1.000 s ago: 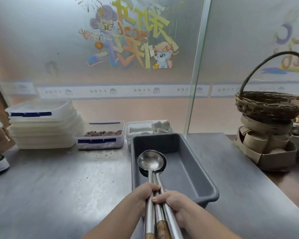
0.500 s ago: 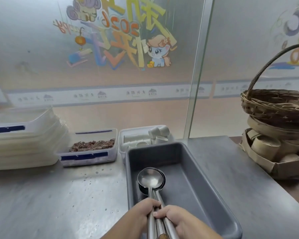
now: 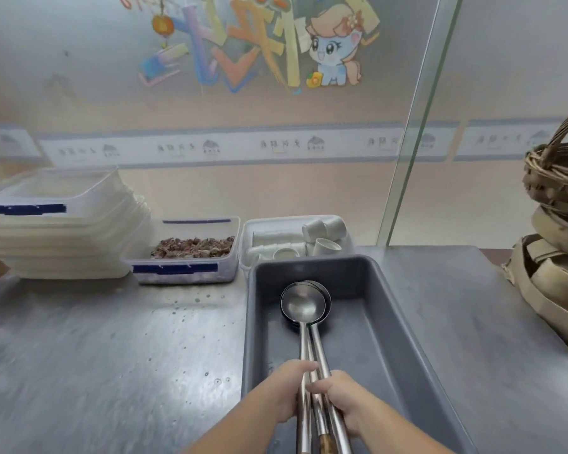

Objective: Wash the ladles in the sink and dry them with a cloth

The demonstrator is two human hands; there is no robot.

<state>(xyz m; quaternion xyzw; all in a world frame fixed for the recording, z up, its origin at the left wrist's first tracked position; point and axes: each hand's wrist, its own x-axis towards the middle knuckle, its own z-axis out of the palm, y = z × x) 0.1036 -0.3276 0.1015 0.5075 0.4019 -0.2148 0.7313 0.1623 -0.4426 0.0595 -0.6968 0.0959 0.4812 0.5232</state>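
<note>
Behind the steel counter (image 3: pixel 112 355), mirrored, unreadable cartoon lettering (image 3: pixel 243 44) marks frosted glass, while left hand (image 3: pixel 284 393) and right hand (image 3: pixel 343 396) grip stacked ladles (image 3: pixel 304 304) over a grey tub (image 3: pixel 391 322).

at lower centre the left hand (image 3: pixel 284 393) and right hand (image 3: pixel 340 396) grip the ladles (image 3: pixel 305 308), whose stacked bowls sit inside the tub (image 3: pixel 404 322) on the surface (image 3: pixel 112 355). behind the tub lies a tray of cups (image 3: pixel 295 239), left of it a food box (image 3: pixel 191 253), then stacked containers (image 3: pixel 59 231) at far left. baskets (image 3: pixel 558 224) stand at the right edge.
</note>
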